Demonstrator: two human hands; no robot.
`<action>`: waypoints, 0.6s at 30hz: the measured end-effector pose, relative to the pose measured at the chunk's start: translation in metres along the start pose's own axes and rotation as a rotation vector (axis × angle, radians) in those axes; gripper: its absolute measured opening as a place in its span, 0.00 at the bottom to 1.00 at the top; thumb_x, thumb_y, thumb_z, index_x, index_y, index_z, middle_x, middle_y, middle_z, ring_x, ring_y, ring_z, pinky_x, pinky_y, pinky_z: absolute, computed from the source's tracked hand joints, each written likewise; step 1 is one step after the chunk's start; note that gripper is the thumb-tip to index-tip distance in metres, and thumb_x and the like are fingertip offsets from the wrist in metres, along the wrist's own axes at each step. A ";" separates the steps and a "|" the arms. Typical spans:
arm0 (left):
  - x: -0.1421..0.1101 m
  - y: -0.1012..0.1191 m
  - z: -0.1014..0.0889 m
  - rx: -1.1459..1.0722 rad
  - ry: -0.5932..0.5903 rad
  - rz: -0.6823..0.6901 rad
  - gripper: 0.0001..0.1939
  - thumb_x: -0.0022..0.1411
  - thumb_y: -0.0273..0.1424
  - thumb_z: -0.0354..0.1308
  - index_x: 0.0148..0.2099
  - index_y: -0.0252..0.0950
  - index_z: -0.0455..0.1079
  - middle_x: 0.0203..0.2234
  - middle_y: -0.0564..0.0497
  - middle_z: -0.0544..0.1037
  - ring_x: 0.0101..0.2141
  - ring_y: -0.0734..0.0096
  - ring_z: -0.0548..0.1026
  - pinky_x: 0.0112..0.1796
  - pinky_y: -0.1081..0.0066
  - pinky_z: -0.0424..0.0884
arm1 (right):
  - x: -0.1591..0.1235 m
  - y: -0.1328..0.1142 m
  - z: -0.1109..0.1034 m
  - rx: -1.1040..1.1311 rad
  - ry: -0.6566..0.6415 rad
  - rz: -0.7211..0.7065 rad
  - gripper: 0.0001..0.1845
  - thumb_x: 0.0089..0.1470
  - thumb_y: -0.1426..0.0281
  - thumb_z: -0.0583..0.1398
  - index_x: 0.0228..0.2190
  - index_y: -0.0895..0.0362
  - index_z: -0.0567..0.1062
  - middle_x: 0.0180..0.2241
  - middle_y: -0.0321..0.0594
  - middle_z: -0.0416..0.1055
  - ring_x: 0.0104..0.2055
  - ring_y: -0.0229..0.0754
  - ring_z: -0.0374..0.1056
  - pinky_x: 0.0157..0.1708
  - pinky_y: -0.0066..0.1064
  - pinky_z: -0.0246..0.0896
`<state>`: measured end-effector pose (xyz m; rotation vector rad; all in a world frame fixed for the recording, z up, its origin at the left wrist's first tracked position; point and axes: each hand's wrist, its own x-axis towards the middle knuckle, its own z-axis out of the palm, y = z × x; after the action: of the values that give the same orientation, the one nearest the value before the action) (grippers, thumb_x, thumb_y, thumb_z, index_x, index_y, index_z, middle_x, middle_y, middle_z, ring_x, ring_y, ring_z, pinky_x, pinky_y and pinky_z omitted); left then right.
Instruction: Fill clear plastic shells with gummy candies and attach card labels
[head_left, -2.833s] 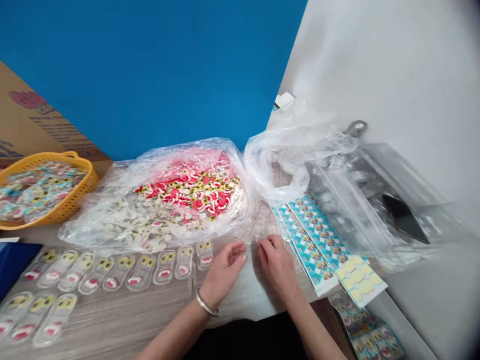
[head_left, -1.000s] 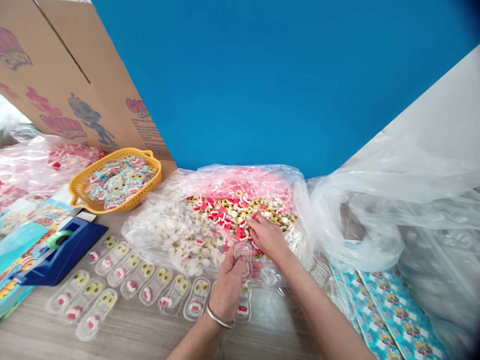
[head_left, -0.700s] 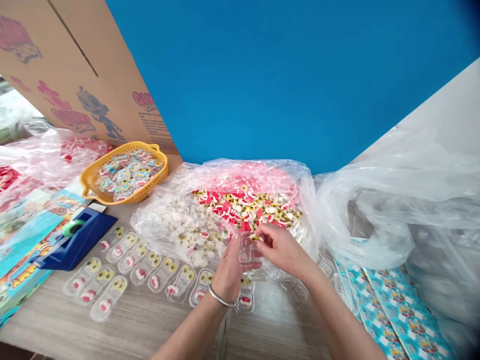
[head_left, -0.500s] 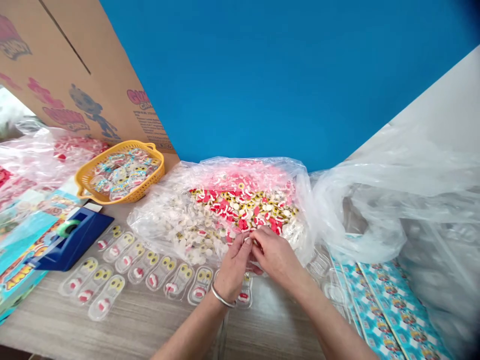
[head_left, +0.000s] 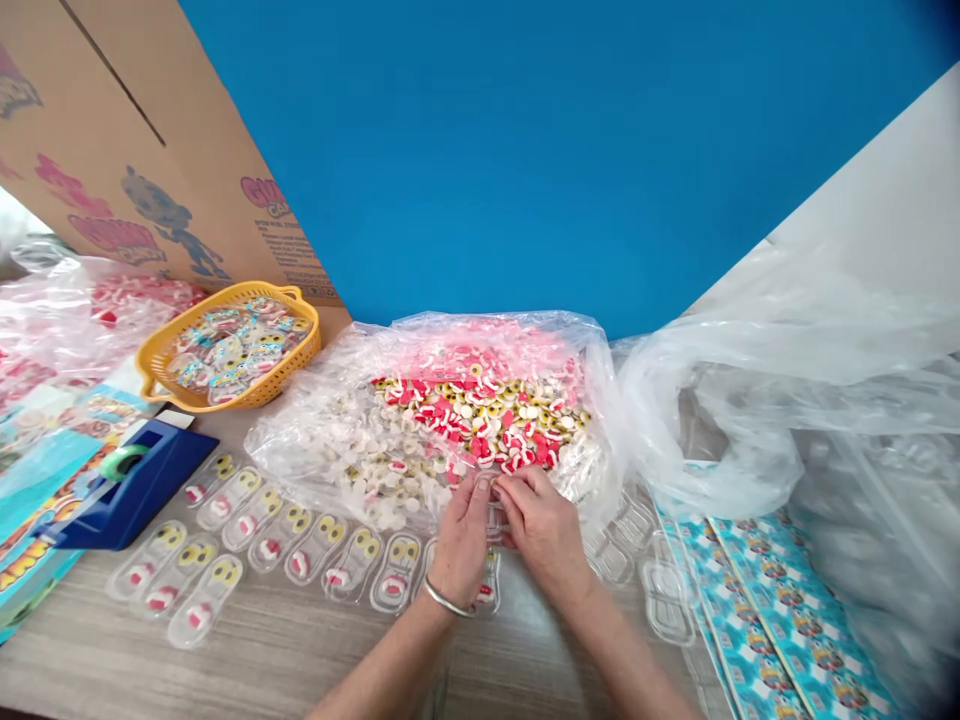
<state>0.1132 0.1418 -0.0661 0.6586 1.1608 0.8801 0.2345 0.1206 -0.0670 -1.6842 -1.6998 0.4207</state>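
My left hand (head_left: 461, 545) and my right hand (head_left: 541, 535) meet at the near edge of an open plastic bag (head_left: 360, 440) full of red, yellow and white gummy candies (head_left: 480, 415). Both hands pinch a small clear blister tray (head_left: 493, 505) between their fingertips. A silver bracelet sits on my left wrist. To the left of my hands, filled clear trays (head_left: 315, 545) lie in rows on the wooden table (head_left: 300, 660), each with yellow eye candies and a red mouth candy.
A yellow basket (head_left: 161, 372) of packed candies stands at the back left before a cardboard box (head_left: 150, 160). A blue tape dispenser (head_left: 127, 490) sits at left. Empty clear trays (head_left: 660, 600), blue printed cards (head_left: 787, 640) and a large crumpled plastic bag (head_left: 787, 400) lie at right.
My right hand left the candy bag and came back to the clear tray in my left hand. Both hands sank a little toward the table.
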 end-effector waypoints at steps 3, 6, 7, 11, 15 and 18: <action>0.000 0.004 0.003 -0.020 -0.058 -0.035 0.18 0.63 0.43 0.55 0.49 0.37 0.70 0.46 0.43 0.79 0.37 0.60 0.80 0.31 0.68 0.76 | 0.015 0.011 -0.008 0.013 0.000 0.065 0.13 0.65 0.69 0.52 0.43 0.54 0.76 0.41 0.43 0.73 0.43 0.42 0.70 0.44 0.32 0.65; 0.000 0.007 0.003 -0.056 -0.053 -0.056 0.20 0.62 0.44 0.56 0.49 0.35 0.68 0.41 0.42 0.80 0.32 0.62 0.80 0.26 0.70 0.74 | 0.041 0.020 -0.010 -0.174 -0.001 0.191 0.12 0.63 0.70 0.54 0.42 0.55 0.76 0.41 0.44 0.73 0.42 0.43 0.71 0.43 0.33 0.64; 0.000 0.007 0.003 -0.065 -0.046 -0.054 0.19 0.62 0.44 0.57 0.48 0.35 0.68 0.40 0.42 0.80 0.32 0.62 0.80 0.26 0.70 0.74 | 0.051 0.021 -0.008 -0.259 -0.018 0.226 0.11 0.63 0.69 0.54 0.41 0.55 0.77 0.40 0.44 0.74 0.41 0.44 0.71 0.42 0.32 0.63; 0.000 0.004 0.003 -0.096 -0.045 -0.063 0.20 0.61 0.45 0.57 0.48 0.37 0.69 0.41 0.43 0.80 0.34 0.61 0.81 0.27 0.70 0.75 | 0.082 0.022 0.010 -0.502 -0.055 0.303 0.10 0.62 0.65 0.56 0.38 0.56 0.76 0.39 0.44 0.74 0.36 0.43 0.71 0.33 0.31 0.60; 0.002 0.007 0.003 -0.183 -0.032 -0.113 0.18 0.60 0.43 0.59 0.47 0.37 0.71 0.42 0.42 0.80 0.36 0.59 0.81 0.30 0.67 0.76 | 0.086 0.021 0.014 -0.434 -0.012 0.260 0.03 0.58 0.71 0.58 0.34 0.56 0.73 0.38 0.42 0.72 0.36 0.42 0.70 0.33 0.29 0.59; 0.003 0.012 0.003 -0.275 -0.085 -0.135 0.16 0.61 0.40 0.59 0.47 0.36 0.72 0.43 0.41 0.80 0.38 0.59 0.80 0.34 0.66 0.76 | 0.064 0.013 -0.003 -0.253 0.029 0.172 0.02 0.57 0.74 0.59 0.31 0.56 0.70 0.34 0.39 0.70 0.35 0.40 0.69 0.35 0.29 0.61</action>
<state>0.1136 0.1506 -0.0570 0.3845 0.9743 0.8684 0.2519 0.1831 -0.0582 -2.0185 -1.6475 0.2665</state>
